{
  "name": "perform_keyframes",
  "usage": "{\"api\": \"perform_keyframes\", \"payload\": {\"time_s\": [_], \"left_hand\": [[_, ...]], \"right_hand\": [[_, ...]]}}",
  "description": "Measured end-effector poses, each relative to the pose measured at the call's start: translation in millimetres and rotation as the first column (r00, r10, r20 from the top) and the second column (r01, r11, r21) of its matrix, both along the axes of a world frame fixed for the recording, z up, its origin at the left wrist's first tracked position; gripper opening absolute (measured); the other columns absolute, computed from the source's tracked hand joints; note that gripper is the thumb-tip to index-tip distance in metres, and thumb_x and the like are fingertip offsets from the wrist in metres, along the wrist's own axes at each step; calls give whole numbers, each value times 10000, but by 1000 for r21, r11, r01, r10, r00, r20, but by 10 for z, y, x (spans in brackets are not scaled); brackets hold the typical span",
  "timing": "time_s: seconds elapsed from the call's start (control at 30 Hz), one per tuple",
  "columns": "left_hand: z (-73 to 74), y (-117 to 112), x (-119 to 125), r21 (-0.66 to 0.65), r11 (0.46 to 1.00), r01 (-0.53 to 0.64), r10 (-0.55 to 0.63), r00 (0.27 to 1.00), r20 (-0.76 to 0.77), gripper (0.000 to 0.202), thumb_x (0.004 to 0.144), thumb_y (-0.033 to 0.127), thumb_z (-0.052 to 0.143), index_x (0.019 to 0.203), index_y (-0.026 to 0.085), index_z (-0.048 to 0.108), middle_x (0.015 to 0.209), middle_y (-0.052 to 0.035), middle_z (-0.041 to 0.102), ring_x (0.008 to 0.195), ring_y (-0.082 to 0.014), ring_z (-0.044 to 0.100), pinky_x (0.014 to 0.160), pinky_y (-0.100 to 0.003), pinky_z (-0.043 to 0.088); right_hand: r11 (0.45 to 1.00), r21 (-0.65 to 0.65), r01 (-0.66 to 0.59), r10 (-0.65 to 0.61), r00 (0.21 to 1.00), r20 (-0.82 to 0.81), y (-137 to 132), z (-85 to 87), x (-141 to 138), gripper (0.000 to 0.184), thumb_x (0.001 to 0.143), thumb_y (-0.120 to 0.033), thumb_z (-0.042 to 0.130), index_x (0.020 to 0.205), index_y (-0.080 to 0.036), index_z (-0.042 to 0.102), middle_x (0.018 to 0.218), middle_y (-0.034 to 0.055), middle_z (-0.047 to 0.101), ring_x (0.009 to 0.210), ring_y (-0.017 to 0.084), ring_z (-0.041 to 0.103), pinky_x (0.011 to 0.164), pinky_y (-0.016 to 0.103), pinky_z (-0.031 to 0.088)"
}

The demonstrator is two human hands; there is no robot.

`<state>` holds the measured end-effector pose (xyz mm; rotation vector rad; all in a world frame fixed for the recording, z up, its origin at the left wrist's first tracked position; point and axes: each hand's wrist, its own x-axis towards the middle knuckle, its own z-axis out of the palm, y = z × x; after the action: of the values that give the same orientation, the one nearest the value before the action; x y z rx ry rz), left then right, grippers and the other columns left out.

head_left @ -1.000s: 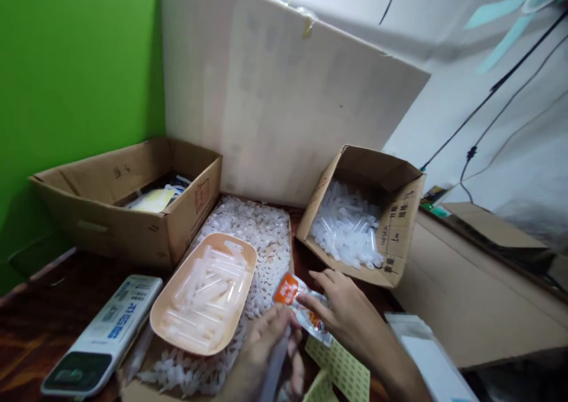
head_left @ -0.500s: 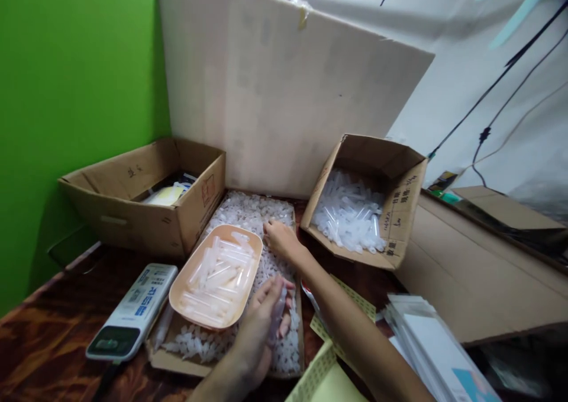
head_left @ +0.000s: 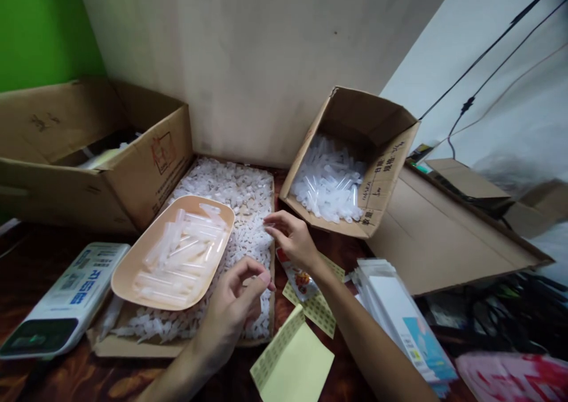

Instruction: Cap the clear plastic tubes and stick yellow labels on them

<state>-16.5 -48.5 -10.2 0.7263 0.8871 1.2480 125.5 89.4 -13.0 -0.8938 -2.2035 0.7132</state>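
My left hand [head_left: 231,307] is curled above the near end of a flat cardboard tray [head_left: 103,347] heaped with small white plastic caps [head_left: 231,189]. Its thumb and forefinger pinch together on what looks like a clear tube, mostly hidden. My right hand [head_left: 290,239] hovers over the tray's right edge, with its fingertips pinched on a small white cap. A peach oval dish [head_left: 128,272] of clear tubes rests on the caps, left of both hands. A tilted open box [head_left: 390,153] of clear tubes stands just beyond my right hand.
A large cardboard box [head_left: 146,171] sits at the left and a white digital scale [head_left: 62,298] at the near left. Yellow sticker sheets [head_left: 293,360], a small orange packet [head_left: 298,276] and a stack of white bags [head_left: 399,319] lie near my right arm. Flat cardboard [head_left: 444,230] covers the right.
My view moved closer and lower. My right hand left the orange packet, reached onto the caps and drew back a little, pinching one. My left hand rose and pinched its fingers.
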Motion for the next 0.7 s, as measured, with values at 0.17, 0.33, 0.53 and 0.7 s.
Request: {"api": "perform_keyframes", "payload": {"time_s": [0.17, 0.33, 0.53, 0.7], "left_hand": [[-22, 56, 11, -31, 999, -14, 11, 994, -107, 413, 807, 561, 739, 797, 186, 568, 490, 121, 351, 378, -31, 237, 374, -142, 188], [-76, 92, -32, 17, 998, -64, 66, 968, -242, 356, 871, 539, 668, 839, 196, 580, 558, 87, 446, 377, -41, 250, 380, -168, 185], [-72, 59, -25, 274, 959, 71, 97, 828, -552, 160, 934, 299, 575, 805, 204, 580, 852, -27, 673, 802, -169, 639, 700, -226, 477], [-168, 78, 41, 347, 922, 170, 119, 730, -673, 77, 907, 181, 603, 842, 195, 642, 934, -31, 692, 887, -173, 665, 790, -250, 501]], "right_hand": [[989, -98, -114, 98, 982, -159, -3, 62, -108, 85, 944, -248, 660, 1012, -207, 688, 1076, 51, 729, 1081, 217, 676, 996, 367, 521], [954, -291, -76, -19, 950, -312, -245, 302, 111, 112, 946, -248, 660, 1052, -218, 681, 1038, 45, 705, 983, 202, 682, 872, 331, 552], [967, -233, 106, -167, 951, -260, -868, 79, 499, 95, 987, -212, 614, 1034, -239, 692, 1019, 46, 653, 979, 191, 638, 864, 310, 509], [915, -403, 22, -201, 890, -408, -1047, -216, 561, 77, 942, -233, 696, 1009, -265, 713, 1034, 41, 650, 1005, 186, 641, 855, 267, 531]]}}
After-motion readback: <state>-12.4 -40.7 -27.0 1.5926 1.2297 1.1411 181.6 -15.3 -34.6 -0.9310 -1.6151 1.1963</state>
